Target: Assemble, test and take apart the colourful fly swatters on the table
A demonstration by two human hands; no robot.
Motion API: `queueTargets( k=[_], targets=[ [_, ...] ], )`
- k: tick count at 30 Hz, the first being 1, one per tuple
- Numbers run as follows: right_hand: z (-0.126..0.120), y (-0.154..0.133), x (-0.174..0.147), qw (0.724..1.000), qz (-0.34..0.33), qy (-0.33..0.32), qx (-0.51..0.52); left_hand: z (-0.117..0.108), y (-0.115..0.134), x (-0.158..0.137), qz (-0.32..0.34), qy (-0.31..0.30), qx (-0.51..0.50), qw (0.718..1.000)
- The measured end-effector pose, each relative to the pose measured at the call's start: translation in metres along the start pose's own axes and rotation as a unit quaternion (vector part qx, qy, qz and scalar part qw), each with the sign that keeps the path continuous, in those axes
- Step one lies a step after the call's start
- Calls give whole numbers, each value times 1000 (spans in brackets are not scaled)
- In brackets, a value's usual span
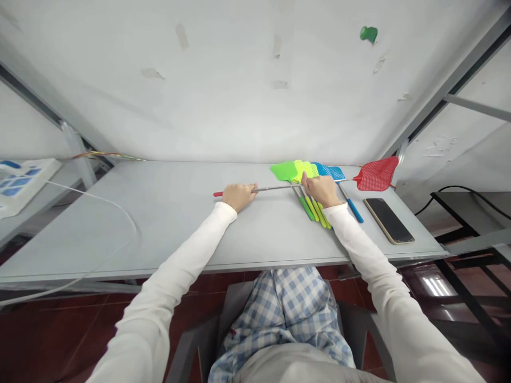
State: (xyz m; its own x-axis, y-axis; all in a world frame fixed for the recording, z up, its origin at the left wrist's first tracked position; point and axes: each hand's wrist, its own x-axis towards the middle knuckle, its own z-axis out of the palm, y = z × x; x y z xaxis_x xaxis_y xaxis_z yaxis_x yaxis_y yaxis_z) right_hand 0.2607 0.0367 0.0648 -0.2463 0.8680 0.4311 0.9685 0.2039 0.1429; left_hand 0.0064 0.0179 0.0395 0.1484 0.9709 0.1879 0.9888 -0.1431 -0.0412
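Grey tabletop (pixel 175 223) passable left of red fly swatter handle (pixel 217 194), bar white cable (pixel 115 204); fanned fly swatters (pixel 306 169), smartphone (pixel 389 220) obstruct right.

1. A flat grey table (pixel 171 229) carries everything; clock positions run from its middle, 12 at the far edge.
2. Toward 2 o'clock, a green swatter (pixel 284 171), yellow swatters (pixel 298 169) and blue swatters (pixel 337 173) overlap, handles pointing to 5.
3. At 3 o'clock lies a dark-screened phone (pixel 389 221).
4. A white cable (pixel 96 196) curves across at 9, leaving toward 8.
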Motion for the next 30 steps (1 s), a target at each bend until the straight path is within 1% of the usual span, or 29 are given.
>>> queueTargets(
  k=[4, 7, 10, 13, 15, 18, 20, 23, 27, 30],
  targets=[
    [6, -20, -8, 999, -27, -5, 18, 1, 11, -5, 8, -12, -3, 1000],
    [7, -33, -10, 998, -52, -9, 29, 1, 23, -10, 9, -2, -18, 1000],
    [5, -38, -9, 997, -67, -19, 38, 0, 28, -12, 1, 10, -24, 1000],
    [3, -32, -7, 993, -102, -19, 56, -1, 21, -9, -1, 17, -23, 1000],
    [3, -24, -5, 991, -118, -2, 59, -1, 11, -5, -4, 20, -22, 1000],
    [8, -8, 0, 995, -92, 26, 31, -1, -9, 0, -19, 28, -24, 999],
    [12, 1, 4, 997, -71, 9, 9, -2, -21, 0, -33, 46, -25, 998],
    [16, 9, 7, 997, -76, -29, -6, -3, -33, 1, -47, 75, -29, 996],
    [15, 7, 7, 996, -82, -31, -13, -5, -35, 2, -54, 79, -33, 995],
    [12, -5, 3, 997, -73, -31, -12, -5, -24, -1, -38, 62, -18, 997]
  ],
)
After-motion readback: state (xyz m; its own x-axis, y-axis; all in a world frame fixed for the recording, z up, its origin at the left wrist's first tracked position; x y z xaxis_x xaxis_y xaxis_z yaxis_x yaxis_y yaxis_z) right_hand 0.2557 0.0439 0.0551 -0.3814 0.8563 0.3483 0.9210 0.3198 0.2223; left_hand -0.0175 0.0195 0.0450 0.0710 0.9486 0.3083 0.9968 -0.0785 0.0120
